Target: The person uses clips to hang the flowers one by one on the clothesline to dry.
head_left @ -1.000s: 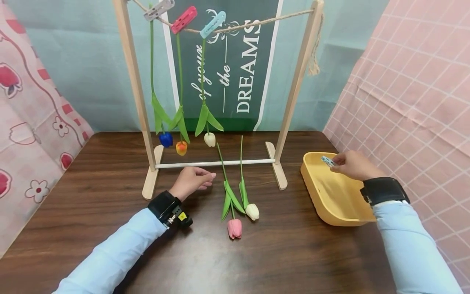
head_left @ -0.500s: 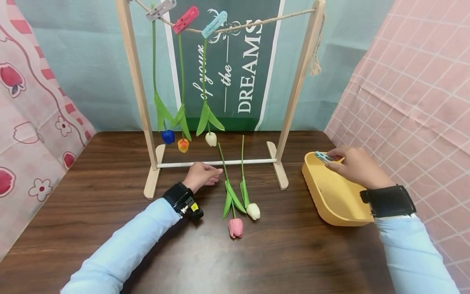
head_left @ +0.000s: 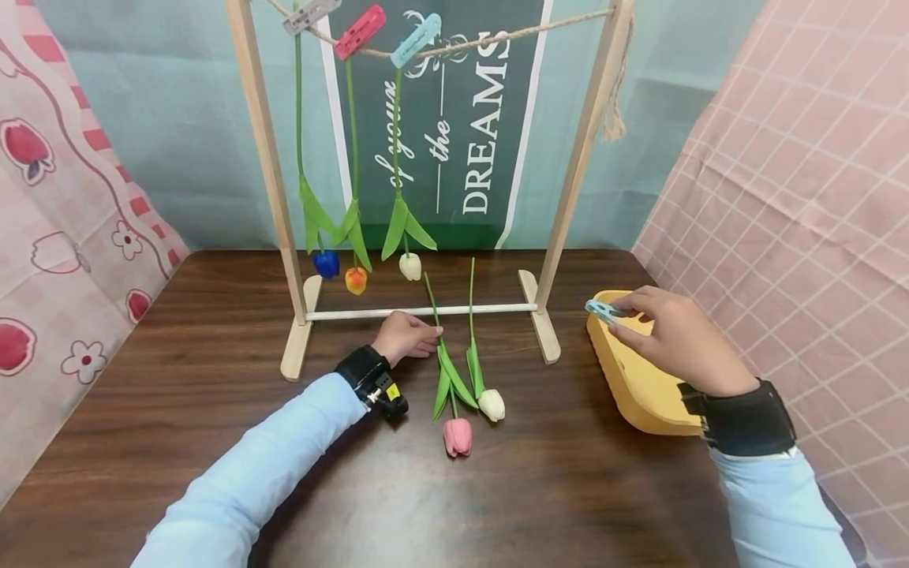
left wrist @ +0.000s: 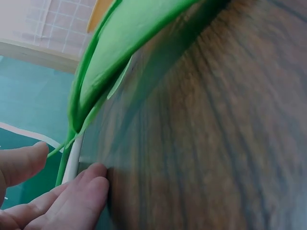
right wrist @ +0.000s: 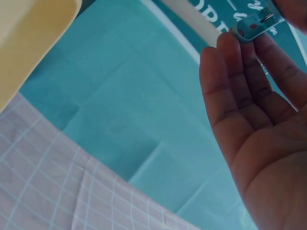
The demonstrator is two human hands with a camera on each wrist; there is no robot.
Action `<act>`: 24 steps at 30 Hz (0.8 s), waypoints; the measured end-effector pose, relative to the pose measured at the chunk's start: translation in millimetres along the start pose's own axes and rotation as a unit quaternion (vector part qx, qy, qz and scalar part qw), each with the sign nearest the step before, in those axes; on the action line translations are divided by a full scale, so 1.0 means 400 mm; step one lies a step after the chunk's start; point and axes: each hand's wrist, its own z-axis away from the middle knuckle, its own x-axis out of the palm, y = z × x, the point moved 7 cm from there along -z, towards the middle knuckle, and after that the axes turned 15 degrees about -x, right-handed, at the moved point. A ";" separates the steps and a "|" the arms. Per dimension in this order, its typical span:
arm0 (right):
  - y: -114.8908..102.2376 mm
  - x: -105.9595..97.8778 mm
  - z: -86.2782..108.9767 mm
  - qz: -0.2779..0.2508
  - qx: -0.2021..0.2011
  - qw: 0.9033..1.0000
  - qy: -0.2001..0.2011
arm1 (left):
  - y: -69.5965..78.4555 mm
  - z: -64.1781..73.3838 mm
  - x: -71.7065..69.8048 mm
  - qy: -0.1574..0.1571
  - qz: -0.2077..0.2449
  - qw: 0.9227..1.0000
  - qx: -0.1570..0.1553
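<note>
My left hand is at the stem of a pink tulip lying on the table. In the left wrist view the thumb and fingers stand apart, with the green stem between them. Beside it lies a white tulip. My right hand pinches a light blue clothespin near the left rim of the yellow basket. The right wrist view shows the clothespin between thumb and fingertips.
A wooden rack carries a rope. Grey, pink and blue clothespins hold blue, orange and white tulips head down. A white crossbar runs low between the rack's feet.
My left hand has moved right to the pink tulip's stem. The right hand has carried the clothespin left, from over the basket to its left rim.
</note>
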 end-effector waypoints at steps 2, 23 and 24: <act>-0.008 0.007 -0.001 -0.004 -0.001 1.000 0.005 | 0.000 -0.004 0.005 -0.003 0.009 1.000 -0.002; -0.056 0.059 -0.012 -0.023 -0.021 0.999 0.015 | 0.005 0.000 0.040 0.020 0.057 0.998 0.009; -0.057 0.058 -0.012 -0.024 -0.020 0.999 0.014 | 0.006 0.000 0.041 0.021 0.059 0.998 0.010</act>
